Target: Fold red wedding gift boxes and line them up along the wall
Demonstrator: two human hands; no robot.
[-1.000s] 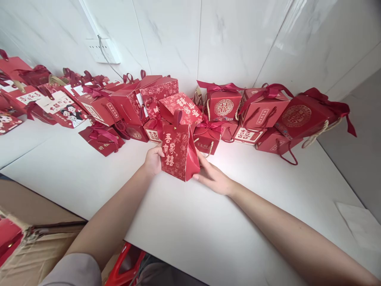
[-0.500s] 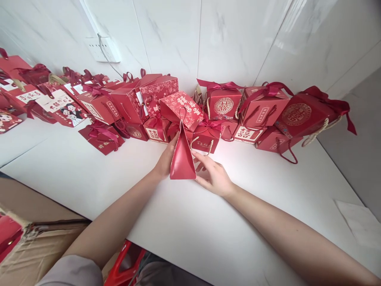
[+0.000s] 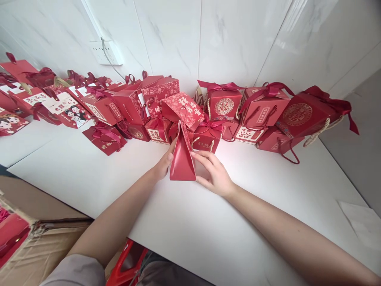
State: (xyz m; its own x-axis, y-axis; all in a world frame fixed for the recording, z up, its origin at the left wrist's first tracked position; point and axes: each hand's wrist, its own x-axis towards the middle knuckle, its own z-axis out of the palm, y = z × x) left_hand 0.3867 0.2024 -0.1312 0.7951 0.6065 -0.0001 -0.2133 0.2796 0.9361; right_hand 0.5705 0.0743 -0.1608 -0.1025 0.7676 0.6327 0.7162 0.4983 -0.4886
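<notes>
A red paper gift box [image 3: 182, 165] stands on the white table in front of me. Its near end is a triangle of plain red card with loose-looking side edges, and a thin cord loop rises at its peak. My left hand [image 3: 163, 163] grips its left side, with some fingers hidden behind the card. Against the right side lie the bent fingertips of my right hand [image 3: 214, 172], its thumb at the lower right corner. Close behind stand a floral red box [image 3: 184, 109] with pale lettering and a red box with rope handles [image 3: 206, 139].
Red gift boxes with ribbons [image 3: 224, 104] are stacked along the marble-patterned wall. More decorated boxes [image 3: 70, 109] crowd the left. A cardboard carton [image 3: 59, 242] is at lower left, near a red plastic stool [image 3: 123, 262]. A white sheet [image 3: 358, 218] lies on the right.
The view has shifted slightly. My left fingers have slid a little on the box's left side, and its right panel shows a bit more. My right hand stays against the box.
</notes>
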